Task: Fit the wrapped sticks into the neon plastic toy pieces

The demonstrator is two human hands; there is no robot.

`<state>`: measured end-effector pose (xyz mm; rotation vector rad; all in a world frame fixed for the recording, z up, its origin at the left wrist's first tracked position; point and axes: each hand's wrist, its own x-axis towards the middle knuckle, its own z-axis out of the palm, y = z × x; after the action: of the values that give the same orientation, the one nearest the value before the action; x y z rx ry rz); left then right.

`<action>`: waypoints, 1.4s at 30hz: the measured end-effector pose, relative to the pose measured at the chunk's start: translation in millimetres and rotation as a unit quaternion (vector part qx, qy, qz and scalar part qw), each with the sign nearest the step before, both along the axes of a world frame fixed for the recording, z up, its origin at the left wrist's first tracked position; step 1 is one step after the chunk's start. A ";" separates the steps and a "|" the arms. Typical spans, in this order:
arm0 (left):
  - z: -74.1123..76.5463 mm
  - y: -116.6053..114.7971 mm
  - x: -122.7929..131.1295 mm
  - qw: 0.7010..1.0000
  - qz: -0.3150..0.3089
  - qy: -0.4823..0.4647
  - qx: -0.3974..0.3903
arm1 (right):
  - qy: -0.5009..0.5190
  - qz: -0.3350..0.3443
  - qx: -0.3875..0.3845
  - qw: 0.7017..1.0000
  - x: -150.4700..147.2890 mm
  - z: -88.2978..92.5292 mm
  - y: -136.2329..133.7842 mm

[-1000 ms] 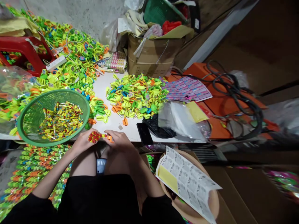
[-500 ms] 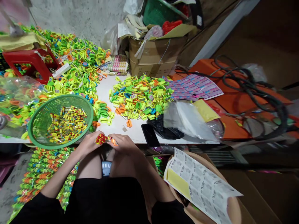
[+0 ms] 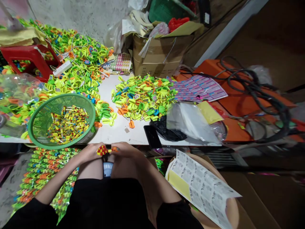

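At the far left, a clear plastic bag (image 3: pixel 20 85) lay crumpled over green, yellow and orange pieces; whether they were inside it could not be told. Beside it, a round green mesh basket (image 3: pixel 39 116) stood tilted at the table's edge, its bottom covered with small yellow parts marked with red and blue. Next came the left hand (image 3: pixel 91 152), its fingers curled around a bundle of yellow parts (image 3: pixel 103 150), whose round red ends clustered together and faced upward. The bundle was held above the lap, just off the table (image 3: pixel 107 135). Right of it, the right hand (image 3: pixel 125 149) pinched a small orange piece (image 3: pixel 115 149), mostly hidden by the fingers. Farther back, a cardboard box (image 3: pixel 157 65) held papers and red plastic. At lower right, a printed sheet (image 3: pixel 202 187) lay across a tan tub (image 3: pixel 233 211), hiding most of its contents.
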<state>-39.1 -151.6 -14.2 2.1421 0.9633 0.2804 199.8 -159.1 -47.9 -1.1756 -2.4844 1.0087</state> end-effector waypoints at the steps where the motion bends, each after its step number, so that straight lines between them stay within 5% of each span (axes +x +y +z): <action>1: -5.2 -2.0 -3.5 1.000 0.012 -0.009 -0.009 | -0.004 0.020 -0.065 0.998 10.5 -0.5 5.6; 4: -19.4 -8.8 -15.9 0.997 0.072 -0.030 -0.020 | -0.023 -0.053 -0.133 0.989 54.2 7.3 30.1; 6: -27.9 -14.6 -23.9 0.993 0.111 -0.039 -0.021 | 0.027 -0.267 -0.009 0.963 82.3 15.9 48.5; 8: -36.4 -21.4 -29.7 0.989 0.136 -0.060 -0.025 | 0.089 -0.467 0.162 0.864 98.2 20.0 63.9; 10: -45.7 -28.6 -32.3 0.983 0.156 -0.085 -0.038 | 0.117 -0.552 0.269 0.781 96.2 14.3 73.9; 12: -55.9 -34.9 -31.6 0.978 0.179 -0.095 -0.049 | 0.125 -0.534 0.272 0.791 77.2 -1.9 78.5; 16: -75.9 -41.2 -23.4 0.974 0.198 -0.098 -0.040 | 0.110 -0.446 0.095 0.883 16.1 -46.8 85.2; 20: -83.2 -40.0 -12.6 0.975 0.184 -0.123 -0.023 | 0.035 -0.458 0.065 0.886 -28.8 -73.1 106.6; 25: -73.3 -37.2 -7.4 0.978 0.168 -0.117 -0.044 | 0.073 -0.452 0.051 0.887 -35.7 -78.2 127.3; 31: -60.2 -27.6 -12.2 0.976 0.196 -0.091 -0.012 | 0.186 -0.378 0.014 0.907 -23.1 -64.9 95.0; 36: -31.6 -8.2 -6.6 0.972 0.211 -0.108 0.003 | 0.383 -0.247 -0.111 0.883 -18.6 -26.2 49.4; 42: 0.6 12.5 1.6 0.971 0.170 -0.149 0.075 | 0.349 -0.150 -0.062 0.923 -11.5 16.1 17.5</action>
<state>-37.5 -139.1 -13.6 1.9819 1.1539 0.8414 188.3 -141.6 -31.8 -0.9589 -1.6562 1.2327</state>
